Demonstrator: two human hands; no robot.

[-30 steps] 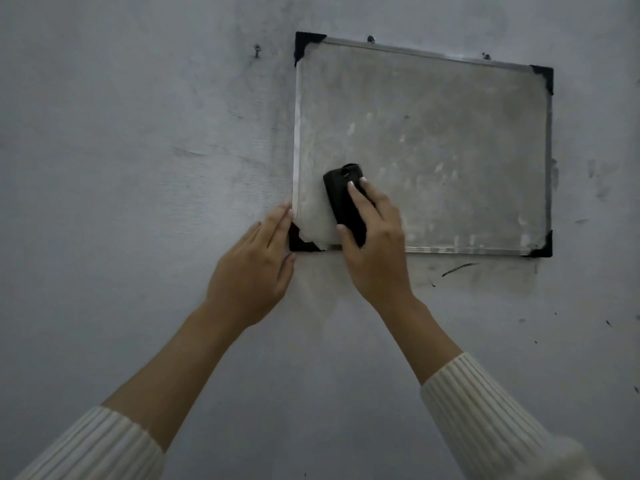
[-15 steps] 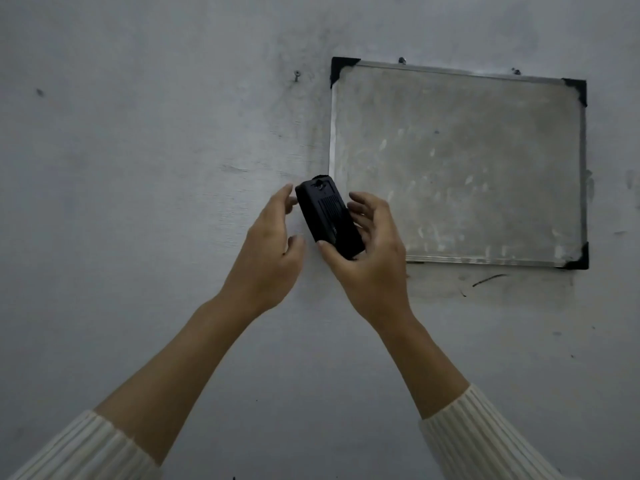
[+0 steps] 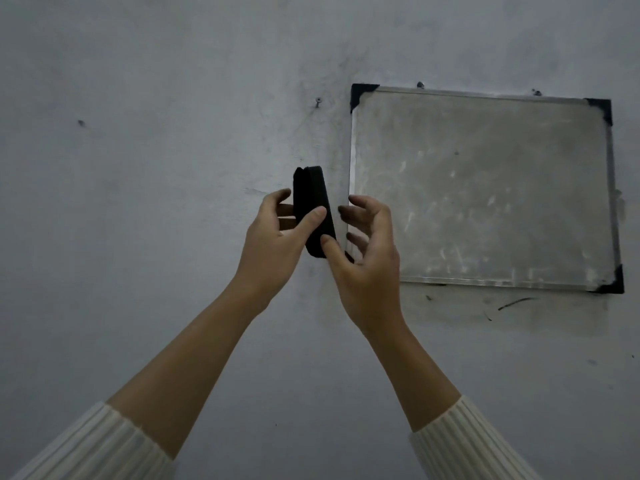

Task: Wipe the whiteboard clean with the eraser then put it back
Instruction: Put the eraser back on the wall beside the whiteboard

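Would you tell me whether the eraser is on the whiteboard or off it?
Off: the left hand holds the eraser left of the whiteboard.

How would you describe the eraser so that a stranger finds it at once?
Find the whiteboard on the grey wall. Just left of its edge, the left hand grips the eraser. Unlike the board's small black corners, it is a long, nearly upright black block.

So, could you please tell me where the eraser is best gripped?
Probably across the long sides of the eraser, on its free upper half, coming from the right: it stands nearly upright, the left hand grips its middle and the right hand has its thumb at the bottom.
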